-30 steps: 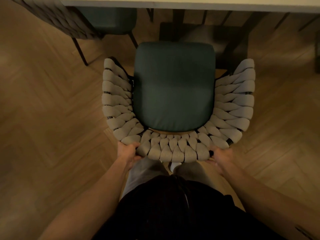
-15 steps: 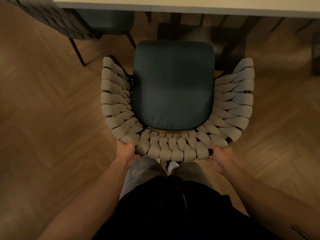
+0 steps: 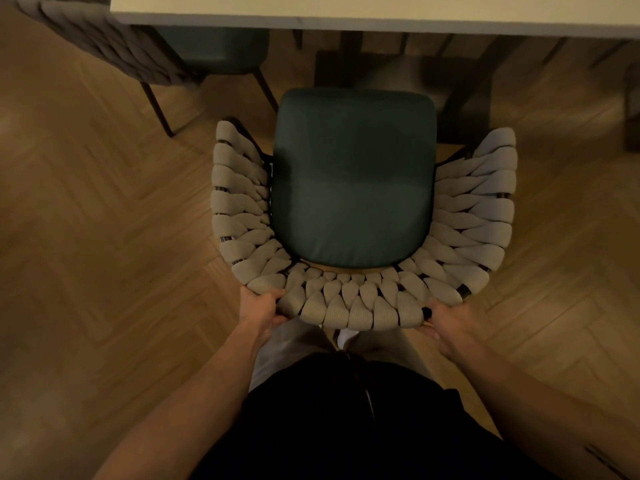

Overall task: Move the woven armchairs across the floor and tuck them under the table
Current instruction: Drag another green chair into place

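Woven armchair [image 3: 363, 306] sits dead centre on the herringbone wood floor [image 3: 86, 237], seat facing 12 o'clock toward the bench [image 3: 346, 12], whose pale edge runs along the top of the view. Its dark green cushion [image 3: 353, 178] has its front edge just short of the bench edge, so it's not tucked under yet.

Going left to right: up at 11 o'clock there's a second armchair [image 3: 114, 39], darker in the shadow, with its green seat already partly under the bench and thin dark legs showing on the floor. Then the left hand [image 3: 261, 310] at about 7 o'clock of the centre chair, fingers curled around the left rear part of the woven backrest rim, gripping it. The middle of the backrest curves right in front of the person's legs, with a bit of white sock [image 3: 346, 337] peeking out under it. Then the right hand [image 3: 446, 323] at about 5 o'clock, wrapped around the right rear part of the rim in the same kind of grip, thumb on top.

Both forearms reach forward from the bottom corners.
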A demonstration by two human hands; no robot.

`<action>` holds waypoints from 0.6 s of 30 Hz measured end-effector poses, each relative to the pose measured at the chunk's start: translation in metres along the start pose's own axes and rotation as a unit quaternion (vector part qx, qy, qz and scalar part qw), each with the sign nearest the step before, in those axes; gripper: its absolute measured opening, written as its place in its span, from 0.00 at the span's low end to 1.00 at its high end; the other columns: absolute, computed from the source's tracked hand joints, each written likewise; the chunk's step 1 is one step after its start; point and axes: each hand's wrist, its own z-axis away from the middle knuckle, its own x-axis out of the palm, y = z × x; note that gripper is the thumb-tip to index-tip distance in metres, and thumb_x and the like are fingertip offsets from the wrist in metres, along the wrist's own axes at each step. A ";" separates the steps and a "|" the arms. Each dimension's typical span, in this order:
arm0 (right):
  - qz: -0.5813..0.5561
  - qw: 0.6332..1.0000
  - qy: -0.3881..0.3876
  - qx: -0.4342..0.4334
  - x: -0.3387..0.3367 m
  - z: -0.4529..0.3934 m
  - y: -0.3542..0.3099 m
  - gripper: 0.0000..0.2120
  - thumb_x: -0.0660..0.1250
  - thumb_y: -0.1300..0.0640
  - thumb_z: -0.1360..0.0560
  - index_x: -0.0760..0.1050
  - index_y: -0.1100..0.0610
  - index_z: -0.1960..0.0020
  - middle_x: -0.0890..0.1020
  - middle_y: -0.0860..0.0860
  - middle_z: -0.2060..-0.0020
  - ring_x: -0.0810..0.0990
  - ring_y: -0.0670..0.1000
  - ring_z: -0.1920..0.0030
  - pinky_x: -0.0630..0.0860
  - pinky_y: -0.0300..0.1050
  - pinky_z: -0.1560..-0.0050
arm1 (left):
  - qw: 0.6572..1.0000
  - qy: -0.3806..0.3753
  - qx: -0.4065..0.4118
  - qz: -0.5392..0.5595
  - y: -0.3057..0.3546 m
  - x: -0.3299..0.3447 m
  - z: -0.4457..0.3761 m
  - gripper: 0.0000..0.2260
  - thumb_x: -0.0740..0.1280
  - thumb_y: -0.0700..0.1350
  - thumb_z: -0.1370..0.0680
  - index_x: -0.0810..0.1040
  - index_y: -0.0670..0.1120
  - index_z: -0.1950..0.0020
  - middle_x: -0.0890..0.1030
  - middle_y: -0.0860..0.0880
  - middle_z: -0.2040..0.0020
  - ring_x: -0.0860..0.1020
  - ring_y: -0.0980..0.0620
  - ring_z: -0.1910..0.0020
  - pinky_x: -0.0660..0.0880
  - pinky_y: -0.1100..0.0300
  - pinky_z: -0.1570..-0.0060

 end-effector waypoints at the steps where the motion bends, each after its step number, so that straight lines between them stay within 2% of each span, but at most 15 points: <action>1: 0.003 1.000 -0.003 -0.017 0.003 0.000 -0.004 0.09 0.64 0.63 0.18 0.75 0.59 0.38 0.81 0.60 0.41 0.82 0.59 0.45 0.83 0.59 0.51 | 1.000 0.001 0.004 0.000 0.003 0.002 -0.003 0.23 0.70 0.34 0.23 0.69 0.52 0.33 0.78 0.44 0.37 0.80 0.38 0.41 0.80 0.30 0.56; 3: 0.015 0.999 -0.002 -0.048 0.008 0.001 -0.011 0.08 0.65 0.62 0.19 0.75 0.57 0.40 0.82 0.58 0.47 0.83 0.56 0.51 0.83 0.50 0.61 | 1.000 0.014 0.016 -0.019 0.013 0.005 -0.007 0.22 0.71 0.36 0.23 0.69 0.50 0.33 0.78 0.43 0.37 0.80 0.38 0.42 0.80 0.30 0.56; 4: 0.012 0.999 -0.001 -0.049 0.010 0.002 -0.012 0.11 0.67 0.61 0.20 0.75 0.57 0.38 0.82 0.57 0.48 0.83 0.55 0.52 0.83 0.48 0.64 | 0.999 0.019 0.021 -0.036 0.018 0.005 -0.011 0.21 0.71 0.36 0.24 0.70 0.50 0.35 0.79 0.43 0.37 0.81 0.38 0.42 0.81 0.30 0.56; 6: -0.002 0.999 -0.006 -0.036 0.014 0.001 -0.008 0.17 0.69 0.62 0.21 0.73 0.60 0.34 0.82 0.58 0.46 0.84 0.58 0.51 0.84 0.52 0.64 | 0.998 0.017 0.024 -0.051 0.024 0.002 -0.015 0.21 0.72 0.37 0.25 0.71 0.52 0.36 0.79 0.44 0.37 0.81 0.38 0.43 0.80 0.30 0.55; 9: -0.008 0.999 0.005 -0.037 0.019 0.001 -0.005 0.18 0.69 0.62 0.22 0.72 0.61 0.34 0.81 0.60 0.44 0.83 0.60 0.49 0.84 0.58 0.60 | 0.999 0.018 0.016 -0.038 0.027 -0.001 -0.018 0.21 0.71 0.36 0.24 0.70 0.52 0.37 0.78 0.44 0.37 0.80 0.38 0.42 0.80 0.29 0.53; 14: -0.008 0.999 0.011 -0.033 0.019 0.003 -0.007 0.22 0.68 0.63 0.22 0.67 0.60 0.30 0.79 0.61 0.40 0.82 0.62 0.45 0.83 0.51 0.68 | 1.000 0.012 0.015 -0.009 0.027 0.002 -0.011 0.23 0.69 0.34 0.22 0.68 0.52 0.32 0.77 0.44 0.35 0.80 0.37 0.40 0.79 0.29 0.50; 16: -0.002 0.999 0.004 -0.032 0.019 0.007 -0.009 0.19 0.67 0.64 0.20 0.66 0.61 0.31 0.79 0.60 0.42 0.82 0.61 0.45 0.83 0.49 0.69 | 1.000 0.010 0.011 -0.002 0.028 0.004 -0.008 0.24 0.68 0.34 0.21 0.67 0.52 0.30 0.77 0.44 0.35 0.80 0.37 0.40 0.80 0.31 0.51; 18: 0.011 0.999 -0.001 -0.038 0.019 0.013 -0.011 0.17 0.65 0.64 0.19 0.64 0.59 0.34 0.78 0.57 0.48 0.81 0.59 0.45 0.83 0.48 0.68 | 1.000 0.012 0.005 0.004 0.028 0.004 -0.005 0.22 0.67 0.33 0.21 0.67 0.50 0.31 0.77 0.43 0.36 0.80 0.37 0.41 0.82 0.37 0.57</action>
